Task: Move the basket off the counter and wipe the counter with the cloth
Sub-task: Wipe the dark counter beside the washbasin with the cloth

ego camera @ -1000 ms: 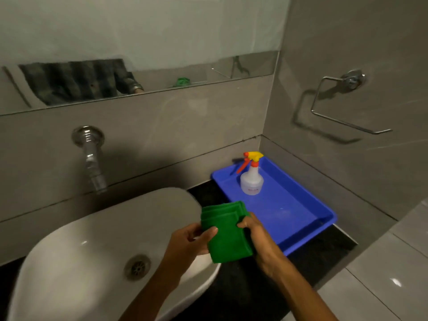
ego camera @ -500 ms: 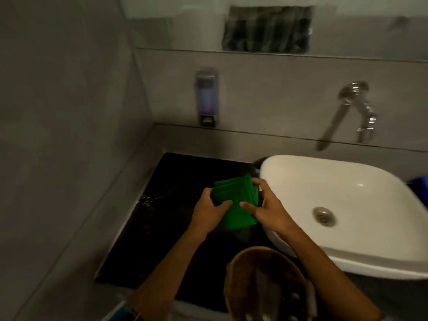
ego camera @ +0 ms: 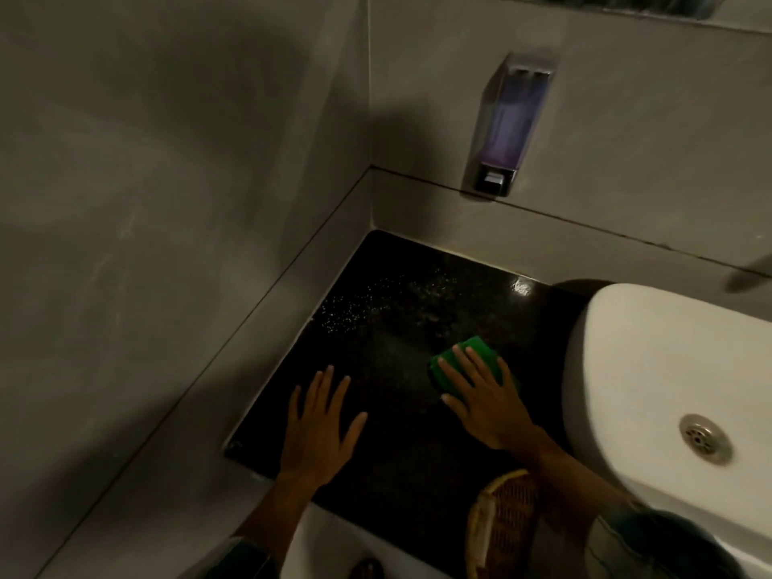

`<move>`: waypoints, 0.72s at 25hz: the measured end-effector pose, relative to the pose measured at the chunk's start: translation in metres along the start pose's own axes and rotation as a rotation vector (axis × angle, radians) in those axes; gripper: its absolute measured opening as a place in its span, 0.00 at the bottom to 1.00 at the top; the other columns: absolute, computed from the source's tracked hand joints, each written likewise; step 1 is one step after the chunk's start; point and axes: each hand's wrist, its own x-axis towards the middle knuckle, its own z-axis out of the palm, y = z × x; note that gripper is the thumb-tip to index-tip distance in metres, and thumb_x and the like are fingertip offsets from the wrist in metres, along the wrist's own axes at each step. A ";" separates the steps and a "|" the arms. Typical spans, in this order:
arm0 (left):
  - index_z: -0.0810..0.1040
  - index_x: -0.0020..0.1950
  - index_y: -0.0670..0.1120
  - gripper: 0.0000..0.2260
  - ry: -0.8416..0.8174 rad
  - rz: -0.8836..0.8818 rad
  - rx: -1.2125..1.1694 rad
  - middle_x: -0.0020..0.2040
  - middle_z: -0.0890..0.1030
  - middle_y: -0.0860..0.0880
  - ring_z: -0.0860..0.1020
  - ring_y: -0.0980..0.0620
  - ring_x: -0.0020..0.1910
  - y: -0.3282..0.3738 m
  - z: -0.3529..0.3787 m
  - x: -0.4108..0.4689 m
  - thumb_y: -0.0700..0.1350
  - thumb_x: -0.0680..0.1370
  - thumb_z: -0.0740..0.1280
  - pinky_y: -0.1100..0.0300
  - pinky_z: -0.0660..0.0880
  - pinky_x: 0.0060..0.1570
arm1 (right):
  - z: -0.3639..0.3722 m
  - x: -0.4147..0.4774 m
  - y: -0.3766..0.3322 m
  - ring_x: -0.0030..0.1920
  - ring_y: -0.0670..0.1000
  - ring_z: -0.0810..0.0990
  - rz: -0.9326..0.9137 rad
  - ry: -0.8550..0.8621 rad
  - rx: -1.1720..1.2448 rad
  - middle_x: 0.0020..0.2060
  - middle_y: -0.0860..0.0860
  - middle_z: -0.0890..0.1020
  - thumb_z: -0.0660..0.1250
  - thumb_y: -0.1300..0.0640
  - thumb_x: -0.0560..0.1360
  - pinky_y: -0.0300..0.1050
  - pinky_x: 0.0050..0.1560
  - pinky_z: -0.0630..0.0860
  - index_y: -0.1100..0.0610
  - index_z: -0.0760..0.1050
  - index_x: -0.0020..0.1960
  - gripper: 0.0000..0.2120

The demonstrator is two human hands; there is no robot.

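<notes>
The black speckled counter [ego camera: 397,319] fills the corner left of the basin. A folded green cloth [ego camera: 480,357] lies flat on it, pressed down under my right hand [ego camera: 486,397], whose fingers are spread over the cloth. My left hand [ego camera: 319,428] rests flat on the counter with fingers apart, holding nothing, about a hand's width left of the cloth. A brown wicker basket [ego camera: 505,524] shows at the bottom edge, below the counter's front edge and partly hidden by my right forearm.
A white basin [ego camera: 651,369] with a metal drain [ego camera: 705,438] stands right of the cloth. A soap dispenser [ego camera: 507,127] hangs on the back wall. Grey tiled walls close the counter at left and back. Pale droplets or specks [ego camera: 355,311] dot the counter's far left.
Both hands held the cloth in the air; now the right hand presses it on the counter and the left has let go and lies flat. The view swung left and down.
</notes>
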 end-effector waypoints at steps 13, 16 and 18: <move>0.59 0.76 0.54 0.33 0.036 -0.077 0.042 0.78 0.60 0.47 0.58 0.46 0.77 -0.006 0.010 0.005 0.67 0.74 0.56 0.40 0.55 0.74 | -0.002 0.194 0.021 0.76 0.58 0.53 0.354 0.156 0.185 0.77 0.58 0.57 0.52 0.45 0.79 0.71 0.70 0.49 0.55 0.56 0.75 0.27; 0.59 0.76 0.55 0.33 0.035 -0.087 0.044 0.78 0.60 0.47 0.58 0.47 0.77 -0.007 0.011 0.004 0.68 0.74 0.55 0.41 0.55 0.74 | -0.002 0.189 -0.045 0.76 0.56 0.57 0.099 0.159 0.119 0.76 0.56 0.62 0.52 0.46 0.79 0.67 0.71 0.52 0.53 0.58 0.75 0.26; 0.59 0.75 0.55 0.33 0.015 -0.098 0.049 0.78 0.60 0.47 0.58 0.47 0.77 -0.007 0.008 0.004 0.68 0.74 0.55 0.41 0.55 0.74 | 0.004 0.150 -0.083 0.76 0.55 0.58 -0.102 0.135 0.097 0.75 0.54 0.63 0.51 0.45 0.79 0.65 0.71 0.53 0.50 0.58 0.75 0.26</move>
